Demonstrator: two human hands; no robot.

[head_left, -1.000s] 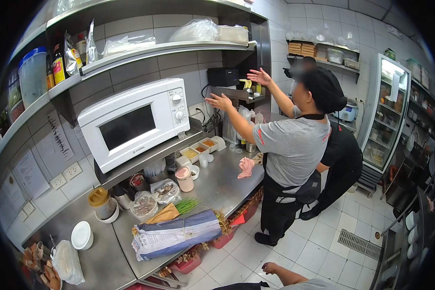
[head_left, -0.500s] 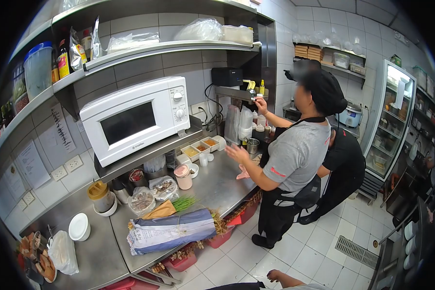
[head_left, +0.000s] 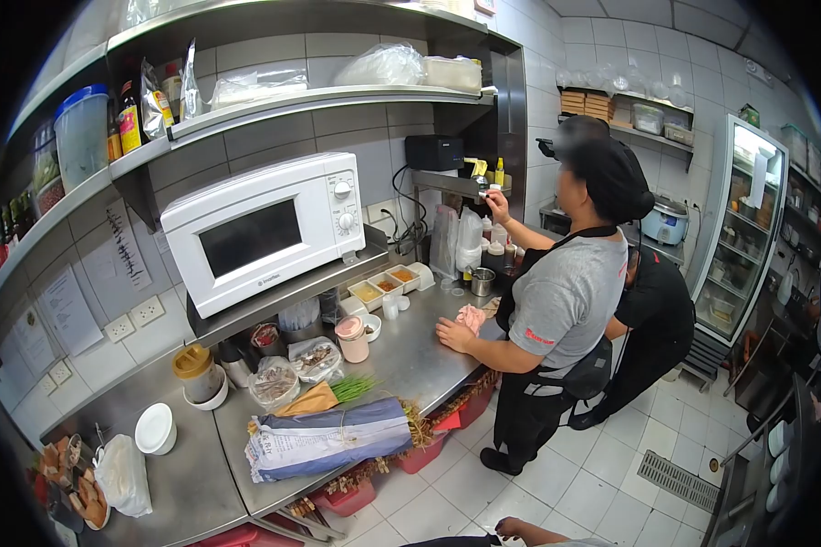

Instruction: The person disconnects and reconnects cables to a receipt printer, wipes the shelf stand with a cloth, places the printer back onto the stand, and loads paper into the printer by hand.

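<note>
My right hand (head_left: 513,528) shows at the bottom edge, low in front of me over the floor side. Its fingers are loosely bent, and I see nothing in them. My left hand is out of view. The nearest things on the steel counter (head_left: 420,351) are a long bundle (head_left: 337,441) wrapped in blue and white printed paper, stems poking out at its right end, and green stalks (head_left: 351,387) in brown paper behind it. Neither is touched.
A co-worker (head_left: 566,292) in grey stands at the counter, one hand near a pink cloth (head_left: 470,317); another person (head_left: 652,310) in black bends behind. A white microwave (head_left: 265,232) sits on a raised shelf. Red bins (head_left: 424,454) stand underneath. A glass-door fridge (head_left: 739,228) is at right.
The co-worker's lower hand has come down to the counter by the pink cloth, which is now bunched up. My view has shifted slightly; my right hand stays low at the bottom edge.
</note>
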